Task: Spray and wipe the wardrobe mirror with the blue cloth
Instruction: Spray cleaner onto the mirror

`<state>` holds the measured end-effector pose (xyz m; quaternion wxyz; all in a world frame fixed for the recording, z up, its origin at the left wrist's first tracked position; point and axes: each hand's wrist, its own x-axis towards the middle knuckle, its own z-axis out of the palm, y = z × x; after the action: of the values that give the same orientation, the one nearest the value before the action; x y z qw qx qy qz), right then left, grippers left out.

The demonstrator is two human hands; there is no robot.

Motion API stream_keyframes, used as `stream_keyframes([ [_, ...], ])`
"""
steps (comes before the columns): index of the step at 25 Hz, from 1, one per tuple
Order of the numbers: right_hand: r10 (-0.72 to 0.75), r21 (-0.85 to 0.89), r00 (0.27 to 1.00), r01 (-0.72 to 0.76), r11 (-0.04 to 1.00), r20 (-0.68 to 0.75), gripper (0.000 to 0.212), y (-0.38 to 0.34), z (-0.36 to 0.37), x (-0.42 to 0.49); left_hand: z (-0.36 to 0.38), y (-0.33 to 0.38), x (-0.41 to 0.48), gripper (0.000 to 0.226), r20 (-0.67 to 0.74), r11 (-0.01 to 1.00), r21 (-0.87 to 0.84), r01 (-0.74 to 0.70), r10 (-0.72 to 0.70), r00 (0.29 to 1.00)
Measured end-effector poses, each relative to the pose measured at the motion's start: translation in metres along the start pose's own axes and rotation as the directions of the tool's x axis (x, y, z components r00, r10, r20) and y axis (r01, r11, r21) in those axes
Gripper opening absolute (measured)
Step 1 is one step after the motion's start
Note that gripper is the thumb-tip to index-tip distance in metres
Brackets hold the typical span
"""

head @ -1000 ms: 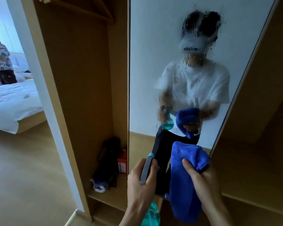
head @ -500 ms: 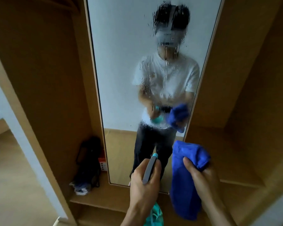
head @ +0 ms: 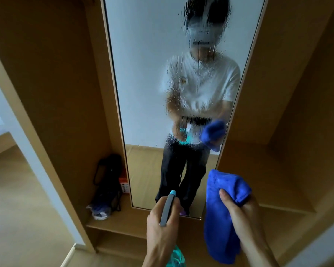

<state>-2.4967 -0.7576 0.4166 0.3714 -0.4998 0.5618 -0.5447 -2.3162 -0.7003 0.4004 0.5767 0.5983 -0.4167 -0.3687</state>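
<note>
The tall wardrobe mirror point(head: 143, 78) stands straight ahead, its upper and middle glass covered in spray droplets and runs. My left hand point(head: 160, 226) grips a spray bottle point(head: 168, 207) with a grey head and teal nozzle tip pointed at the lower mirror; its teal body shows below my wrist. My right hand point(head: 239, 211) holds the blue cloth point(head: 220, 218) bunched at the top, the rest hanging down, a short way in front of the mirror's lower right corner.
Wooden wardrobe panels point(head: 62, 93) flank the mirror. On the low shelf point(head: 127, 218) left of the mirror lie a black bag point(head: 108, 180), a small orange box point(head: 123, 184) and a plastic bag. A wooden ledge runs along the right side. The floor shows at lower left.
My view has swung right and down, centring the mirror and losing the bedroom at left. Both hands keep their holds on bottle and cloth at about the same place in view.
</note>
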Motion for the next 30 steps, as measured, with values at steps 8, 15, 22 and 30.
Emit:
stream_keyframes([
  [8,0.009,0.005,0.995,-0.009,1.000,0.099,0.011,0.003,0.042,-0.005,-0.038,0.001,0.013,0.026,-0.198,0.997,-0.077,-0.003,-0.012,0.980],
  [15,-0.008,0.006,0.982,0.007,1.000,0.191,0.030,0.002,0.092,-0.012,-0.075,-0.004,0.028,0.023,-0.266,0.998,-0.059,0.000,-0.015,0.964],
  [22,0.001,-0.066,0.986,0.010,0.998,0.166,0.017,0.009,0.119,-0.029,-0.106,-0.016,0.034,0.022,-0.250,0.996,-0.035,0.087,-0.093,0.964],
  [30,0.054,-0.095,0.985,-0.039,0.995,0.165,0.011,0.017,0.131,-0.052,-0.126,-0.034,0.036,0.031,-0.196,0.985,-0.063,0.164,-0.173,0.965],
])
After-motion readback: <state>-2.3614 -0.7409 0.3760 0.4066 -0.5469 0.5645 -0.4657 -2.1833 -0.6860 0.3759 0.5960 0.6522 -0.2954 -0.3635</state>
